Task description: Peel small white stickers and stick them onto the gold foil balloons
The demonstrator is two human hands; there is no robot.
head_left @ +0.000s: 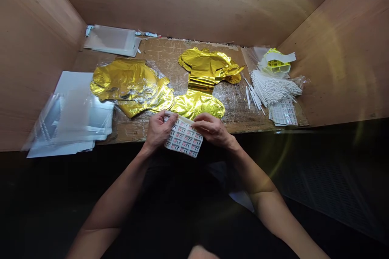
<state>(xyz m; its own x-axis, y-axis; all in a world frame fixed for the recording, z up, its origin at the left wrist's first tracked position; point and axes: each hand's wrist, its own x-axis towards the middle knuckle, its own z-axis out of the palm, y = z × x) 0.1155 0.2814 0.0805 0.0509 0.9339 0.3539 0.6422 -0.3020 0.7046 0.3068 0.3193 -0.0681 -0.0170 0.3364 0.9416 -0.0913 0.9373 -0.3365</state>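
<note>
Just past the table's front edge, a sheet of printed CE stickers (183, 139) hangs between my two hands. My left hand (158, 130) pinches its upper left corner, thumb on top. At the upper right corner, my right hand (214, 129) has its fingertips closed on the sheet's edge. A pale strip runs along the sheet's top, free of print. Directly behind my hands lies a gold foil balloon (197, 105), flat and shiny. More gold foil balloons, some in clear film, form a pile (124, 81) to the left.
Clear plastic bags and white sheets (82, 109) lie at the left, with another clear stack (111, 39) behind. White sticks (273, 87), more sticker sheets (283, 112) and a yellow roll (276, 62) sit at the right. Wooden panels (194, 4) enclose three sides.
</note>
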